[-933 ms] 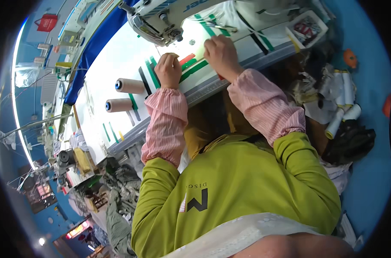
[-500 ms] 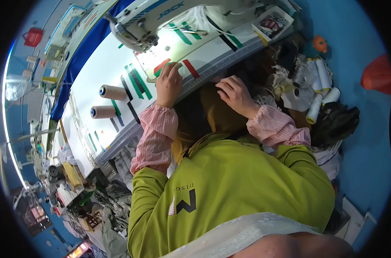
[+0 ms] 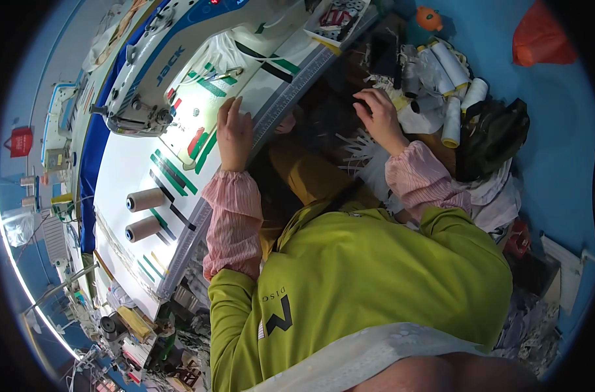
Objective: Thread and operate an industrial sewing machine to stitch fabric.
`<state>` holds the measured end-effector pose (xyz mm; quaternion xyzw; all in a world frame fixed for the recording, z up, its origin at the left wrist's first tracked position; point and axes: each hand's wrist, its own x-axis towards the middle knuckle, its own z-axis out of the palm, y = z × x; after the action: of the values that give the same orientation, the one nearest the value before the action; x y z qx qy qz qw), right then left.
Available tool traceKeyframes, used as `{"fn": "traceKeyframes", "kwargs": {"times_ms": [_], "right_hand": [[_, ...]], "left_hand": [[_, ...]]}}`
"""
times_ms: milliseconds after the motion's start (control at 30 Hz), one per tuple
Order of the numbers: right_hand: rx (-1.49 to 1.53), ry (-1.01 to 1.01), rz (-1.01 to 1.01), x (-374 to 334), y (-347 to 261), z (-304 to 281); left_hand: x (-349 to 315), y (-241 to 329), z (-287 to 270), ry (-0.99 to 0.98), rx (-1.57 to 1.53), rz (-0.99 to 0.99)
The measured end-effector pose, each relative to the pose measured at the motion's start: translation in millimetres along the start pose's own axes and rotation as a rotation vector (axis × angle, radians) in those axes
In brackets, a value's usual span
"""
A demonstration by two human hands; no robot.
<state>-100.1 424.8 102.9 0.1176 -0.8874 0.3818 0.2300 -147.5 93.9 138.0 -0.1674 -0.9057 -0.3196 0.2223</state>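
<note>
White strips (image 3: 363,153) on the lap drew the right hand (image 3: 378,117) off the table, fingers spread open; left hand (image 3: 234,134) stayed flat on the sewing table (image 3: 131,176), empty

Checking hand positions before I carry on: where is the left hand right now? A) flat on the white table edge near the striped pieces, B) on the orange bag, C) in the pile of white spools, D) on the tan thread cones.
A: the left hand lies flat on the white sewing table beside the striped pieces, while the tan thread cones sit apart, untouched.
</note>
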Motion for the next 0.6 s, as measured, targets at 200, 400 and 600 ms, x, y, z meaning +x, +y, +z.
{"fn": "traceKeyframes", "kwargs": {"times_ms": [200, 400, 600], "right_hand": [[0.017, -0.003, 0.023, -20.8, 14.5, 2.2], [0.019, 0.016, -0.026, -1.2, 1.8, 7.1], [-0.031, 0.178, -0.106, 72.8, 24.4, -17.5]], "left_hand": [[-1.3, 5.8, 0.4, 0.002, 0.016, -0.013], [-3.2, 3.9, -1.1, 0.025, 0.025, -0.004], [-3.8, 4.9, -2.2, -0.011, -0.058, -0.098]]}}
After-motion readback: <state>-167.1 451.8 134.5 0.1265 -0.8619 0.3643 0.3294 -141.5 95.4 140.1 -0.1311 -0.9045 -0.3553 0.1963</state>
